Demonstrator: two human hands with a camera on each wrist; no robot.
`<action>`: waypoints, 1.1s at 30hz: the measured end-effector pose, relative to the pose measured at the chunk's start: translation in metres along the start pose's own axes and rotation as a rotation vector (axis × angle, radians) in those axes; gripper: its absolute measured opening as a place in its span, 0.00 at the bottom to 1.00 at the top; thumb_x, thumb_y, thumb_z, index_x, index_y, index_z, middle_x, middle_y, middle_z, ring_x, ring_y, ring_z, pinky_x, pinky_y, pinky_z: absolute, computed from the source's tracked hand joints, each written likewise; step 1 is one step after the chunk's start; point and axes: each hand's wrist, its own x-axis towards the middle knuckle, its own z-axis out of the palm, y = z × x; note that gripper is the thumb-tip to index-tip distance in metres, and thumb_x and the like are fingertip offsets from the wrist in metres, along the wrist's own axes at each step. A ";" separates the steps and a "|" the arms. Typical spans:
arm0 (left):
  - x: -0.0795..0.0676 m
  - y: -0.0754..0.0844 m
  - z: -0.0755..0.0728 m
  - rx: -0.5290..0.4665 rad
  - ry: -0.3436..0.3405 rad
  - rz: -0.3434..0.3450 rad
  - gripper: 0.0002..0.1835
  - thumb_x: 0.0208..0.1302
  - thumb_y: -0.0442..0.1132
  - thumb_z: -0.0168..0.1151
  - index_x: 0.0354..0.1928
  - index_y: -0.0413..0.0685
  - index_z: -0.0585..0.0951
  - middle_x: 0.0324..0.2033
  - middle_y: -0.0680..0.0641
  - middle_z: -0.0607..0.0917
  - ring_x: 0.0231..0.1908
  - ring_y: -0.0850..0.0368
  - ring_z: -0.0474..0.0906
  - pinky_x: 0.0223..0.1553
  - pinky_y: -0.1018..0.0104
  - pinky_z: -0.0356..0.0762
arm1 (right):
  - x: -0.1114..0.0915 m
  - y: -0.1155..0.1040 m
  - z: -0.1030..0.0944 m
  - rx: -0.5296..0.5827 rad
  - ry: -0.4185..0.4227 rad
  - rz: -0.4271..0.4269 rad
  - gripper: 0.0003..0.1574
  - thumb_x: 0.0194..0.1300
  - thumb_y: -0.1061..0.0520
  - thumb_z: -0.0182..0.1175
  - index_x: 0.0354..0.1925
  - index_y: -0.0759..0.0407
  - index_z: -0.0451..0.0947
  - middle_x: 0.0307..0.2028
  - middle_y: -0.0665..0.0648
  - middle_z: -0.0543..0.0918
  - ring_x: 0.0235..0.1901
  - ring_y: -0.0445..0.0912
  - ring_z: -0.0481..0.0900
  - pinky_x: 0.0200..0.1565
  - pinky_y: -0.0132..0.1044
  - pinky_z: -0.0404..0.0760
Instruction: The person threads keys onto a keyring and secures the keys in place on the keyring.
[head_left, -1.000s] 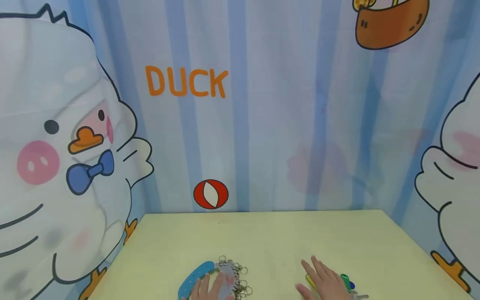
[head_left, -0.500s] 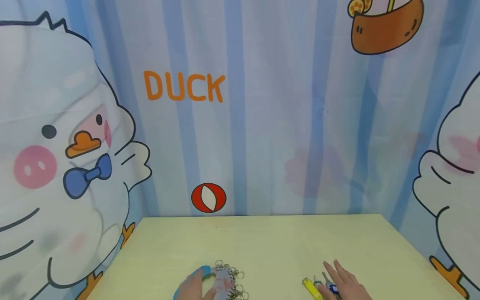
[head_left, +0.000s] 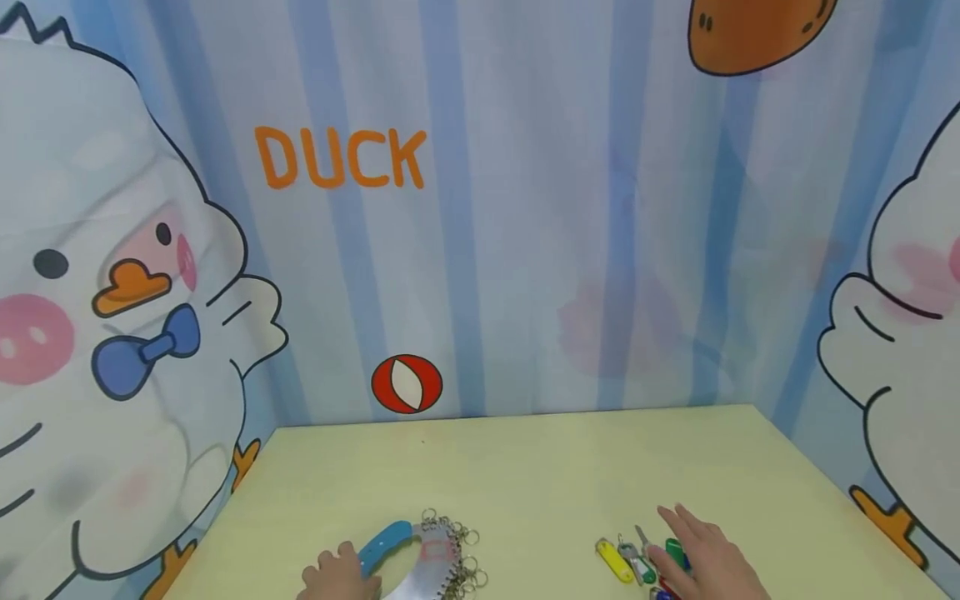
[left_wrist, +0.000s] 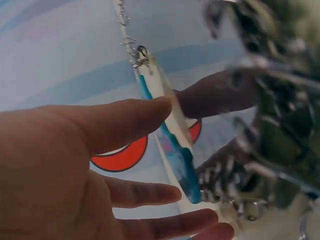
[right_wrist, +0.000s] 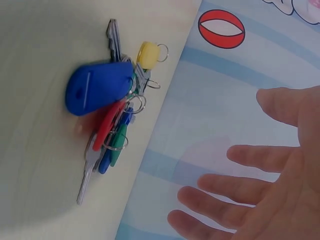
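The left grip (head_left: pixel 341 575) was spread apart beside the holder (head_left: pixel 431 575) on the tabletop (head_left: pixel 517 483); the right grip (head_left: pixel 705 562) was also spread, near the keys (right_wrist: pixel 111 122). A low sweep could scatter the keys; a snagged ring (head_left: pixel 471 537) (several lined the rim) could drag the holder.
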 end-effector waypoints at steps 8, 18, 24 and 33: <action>0.001 -0.003 0.000 -0.062 -0.008 -0.017 0.17 0.56 0.37 0.60 0.38 0.29 0.69 0.29 0.35 0.73 0.33 0.41 0.75 0.38 0.49 0.77 | -0.002 0.001 -0.008 -0.051 0.023 -0.006 0.38 0.66 0.38 0.56 0.61 0.64 0.71 0.58 0.73 0.74 0.53 0.67 0.74 0.50 0.61 0.76; -0.009 0.000 -0.009 -0.293 0.056 0.127 0.24 0.55 0.36 0.62 0.47 0.27 0.65 0.35 0.29 0.77 0.32 0.40 0.78 0.31 0.51 0.78 | 0.001 0.005 -0.008 -0.141 0.137 -0.063 0.28 0.63 0.52 0.63 0.57 0.66 0.74 0.55 0.72 0.77 0.52 0.66 0.76 0.49 0.62 0.76; -0.010 0.004 -0.013 -0.315 0.093 0.142 0.18 0.54 0.36 0.61 0.41 0.33 0.67 0.30 0.36 0.78 0.28 0.47 0.75 0.25 0.58 0.74 | 0.012 0.003 -0.008 -0.187 0.146 -0.112 0.25 0.60 0.56 0.65 0.54 0.66 0.76 0.50 0.66 0.81 0.47 0.59 0.77 0.47 0.55 0.79; -0.015 0.006 -0.011 -0.431 0.015 0.151 0.15 0.52 0.32 0.60 0.39 0.32 0.67 0.27 0.39 0.79 0.25 0.51 0.77 0.24 0.62 0.75 | 0.017 0.003 -0.001 -0.197 0.051 -0.105 0.23 0.58 0.56 0.67 0.50 0.65 0.79 0.38 0.59 0.81 0.37 0.48 0.74 0.39 0.44 0.80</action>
